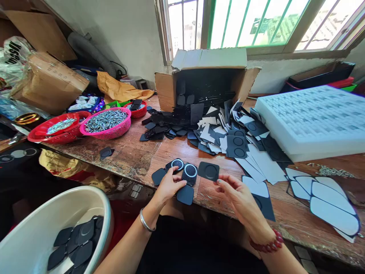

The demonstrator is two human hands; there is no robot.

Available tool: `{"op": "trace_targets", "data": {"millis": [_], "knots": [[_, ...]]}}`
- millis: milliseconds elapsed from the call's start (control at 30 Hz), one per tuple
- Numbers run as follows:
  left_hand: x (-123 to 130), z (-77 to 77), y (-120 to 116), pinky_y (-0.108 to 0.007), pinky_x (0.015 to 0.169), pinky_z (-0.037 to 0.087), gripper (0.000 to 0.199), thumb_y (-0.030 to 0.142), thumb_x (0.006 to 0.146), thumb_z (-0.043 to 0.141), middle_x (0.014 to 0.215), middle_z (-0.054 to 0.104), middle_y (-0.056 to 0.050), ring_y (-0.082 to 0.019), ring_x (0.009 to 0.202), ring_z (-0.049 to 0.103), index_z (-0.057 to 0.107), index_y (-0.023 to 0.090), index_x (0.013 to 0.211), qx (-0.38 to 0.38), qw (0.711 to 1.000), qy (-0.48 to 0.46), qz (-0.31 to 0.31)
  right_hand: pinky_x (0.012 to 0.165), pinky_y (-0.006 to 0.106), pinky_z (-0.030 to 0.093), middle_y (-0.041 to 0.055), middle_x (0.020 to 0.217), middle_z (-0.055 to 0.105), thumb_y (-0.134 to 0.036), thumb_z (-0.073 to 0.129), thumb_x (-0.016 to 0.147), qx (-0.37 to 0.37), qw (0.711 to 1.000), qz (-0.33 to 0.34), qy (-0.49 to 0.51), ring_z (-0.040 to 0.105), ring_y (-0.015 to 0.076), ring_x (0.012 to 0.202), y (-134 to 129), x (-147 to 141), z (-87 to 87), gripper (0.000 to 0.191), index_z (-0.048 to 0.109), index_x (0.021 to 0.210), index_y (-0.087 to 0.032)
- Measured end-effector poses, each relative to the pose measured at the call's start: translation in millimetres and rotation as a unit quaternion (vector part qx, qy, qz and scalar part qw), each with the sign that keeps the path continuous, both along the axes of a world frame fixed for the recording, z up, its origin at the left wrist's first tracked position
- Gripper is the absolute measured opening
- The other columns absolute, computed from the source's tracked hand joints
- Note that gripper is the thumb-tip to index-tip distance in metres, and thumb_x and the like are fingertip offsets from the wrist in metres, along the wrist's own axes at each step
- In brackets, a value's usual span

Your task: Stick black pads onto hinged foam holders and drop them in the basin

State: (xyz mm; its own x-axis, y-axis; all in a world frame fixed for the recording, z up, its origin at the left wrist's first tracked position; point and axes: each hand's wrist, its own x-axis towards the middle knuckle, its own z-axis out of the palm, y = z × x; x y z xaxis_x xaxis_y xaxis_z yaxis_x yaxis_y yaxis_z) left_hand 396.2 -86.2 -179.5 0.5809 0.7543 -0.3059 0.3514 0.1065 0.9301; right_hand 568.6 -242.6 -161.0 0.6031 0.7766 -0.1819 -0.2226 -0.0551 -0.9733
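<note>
Tub of black pieces, basket of hardware, right hand pinching square

By the front edge of the tabletop we count two hands, two pale-rimmed round pieces and one held black plate. Toward the back edge we find one open cardboard box and, at right, one foam block. The overlapping black pieces we cannot count.
</note>
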Motion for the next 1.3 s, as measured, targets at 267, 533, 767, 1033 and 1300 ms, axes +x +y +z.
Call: {"op": "trace_targets", "data": {"millis": [267, 533, 767, 1033, 1300], "knots": [[-1, -1.4, 2, -0.022, 0.052, 0.038, 0.079, 0.02, 0.067, 0.073, 0.061, 0.062, 0.008, -0.009, 0.048, 0.05, 0.047, 0.013, 0.141, -0.035, 0.999, -0.028, -0.007, 0.1, 0.042, 0.048, 0.0075, 0.112, 0.068, -0.036, 0.077, 0.068, 0.062, 0.993, 0.063, -0.073, 0.065, 0.022, 0.107, 63, -30, -20.4, 0.065, 0.045, 0.124, -0.024], [-6, 8.2, -17, -0.023, 0.068, 0.045, 0.036, 0.027, 0.064, 0.075, 0.087, 0.071, -0.005, -0.013, 0.075, 0.062, 0.073, 0.013, 0.097, -0.142, 0.985, -0.101, -0.01, 0.09, 0.038, 0.052, 0.0037, 0.098, 0.068, -0.048, 0.071, 0.081, 0.083, 0.993, -0.062, -0.058, 0.064, 0.0199, 0.095, 36, -18, -5.8, 0.03, 0.064, 0.095, -0.023], [1, 12.3, -39, -0.023, 0.073, 0.045, 0.039, 0.041, 0.07, 0.079, 0.089, 0.068, -0.003, -0.013, 0.078, 0.06, 0.068, 0.016, 0.099, -0.233, 0.961, -0.147, -0.036, 0.089, 0.042, 0.053, 0.0024, 0.081, 0.07, -0.041, 0.084, 0.066, 0.089, 0.987, -0.078, 0.106, 0.065, 0.0215, 0.089, -1, 5, 11.1, 0.023, 0.069, 0.069, -0.023], [0, 21.7, -48, -0.035, 0.076, 0.057, 0.062, 0.032, 0.069, 0.084, 0.104, 0.068, -0.006, -0.021, 0.085, 0.07, 0.056, 0.024, 0.123, -0.393, 0.894, -0.156, -0.148, 0.074, 0.029, 0.055, 0.003, 0.078, 0.07, -0.042, 0.09, 0.056, 0.003, 0.986, -0.065, 0.155, 0.064, 0.0178, 0.08, -22, 10, -1.9, 0.03, 0.072, 0.068, -0.021], [-3, 25.0, -49, -0.027, 0.057, 0.059, 0.06, 0.02, 0.07, 0.077, 0.104, 0.07, -0.012, -0.021, 0.072, 0.073, 0.058, 0.017, 0.126, -0.342, 0.917, -0.098, -0.179, 0.073, 0.032, 0.057, 0.0085, 0.098, 0.071, -0.043, 0.092, 0.052, -0.045, 0.983, 0.001, 0.178, 0.064, 0.0186, 0.08, -28, 2, -2.8, 0.037, 0.065, 0.059, -0.018]]}}
